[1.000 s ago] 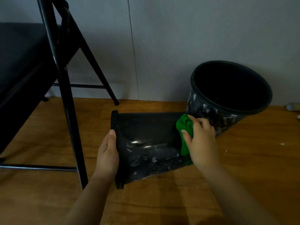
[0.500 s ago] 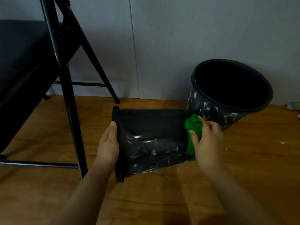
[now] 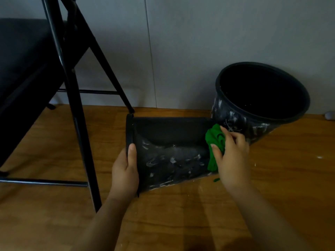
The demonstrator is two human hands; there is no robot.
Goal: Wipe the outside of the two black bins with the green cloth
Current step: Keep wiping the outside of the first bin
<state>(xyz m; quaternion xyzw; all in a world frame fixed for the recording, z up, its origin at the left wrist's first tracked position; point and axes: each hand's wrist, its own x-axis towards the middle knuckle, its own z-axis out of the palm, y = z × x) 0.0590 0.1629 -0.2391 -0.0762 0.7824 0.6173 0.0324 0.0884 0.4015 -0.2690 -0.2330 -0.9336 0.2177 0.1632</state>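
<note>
1. Wooden floor (image 3: 181,214) runs up to a grey wall (image 3: 199,42); a black folding chair (image 3: 68,87) stands on my left.
2. My left hand (image 3: 125,171) grips the rim of the rectangular black bin (image 3: 168,142), which lies on its side on the floor, thumb on its upper face.
3. My right hand (image 3: 230,156) holds the bunched green cloth (image 3: 214,142), fingers curled round it, pressing it on the bin's base end.
4. White smears cover the face nearest me, so I judge this bin only partly wiped.
5. Just behind, near the wall, the round black bin (image 3: 261,98) shows white streaks down its side; by my reckoning, bin 2 is untouched.
</note>
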